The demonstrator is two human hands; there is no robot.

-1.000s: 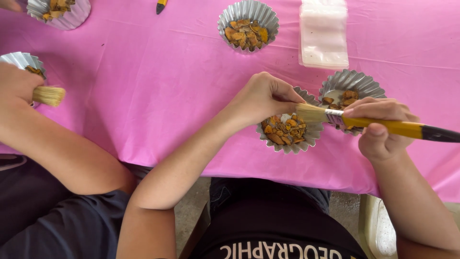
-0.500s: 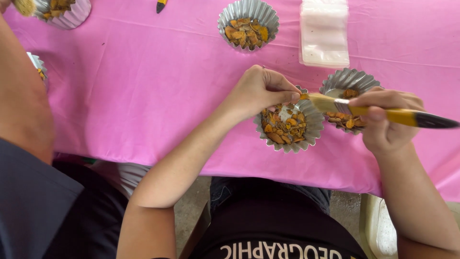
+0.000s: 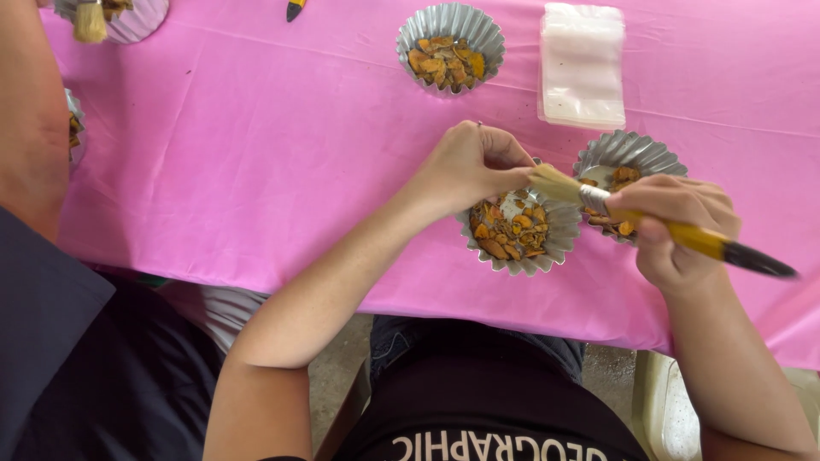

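Over the foil cup (image 3: pixel 517 235), left hand (image 3: pixel 465 166) pinches, perhaps, a chip; right hand (image 3: pixel 675 226) grips brush (image 3: pixel 666 226).

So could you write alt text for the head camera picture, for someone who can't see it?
Seen from above, a person's right hand holds a yellow-handled brush with its bristles against the left hand, over a fluted foil cup of orange-brown pieces. Two more foil cups and a stack of clear bags lie on the pink tablecloth; another person's arm is at the left edge.
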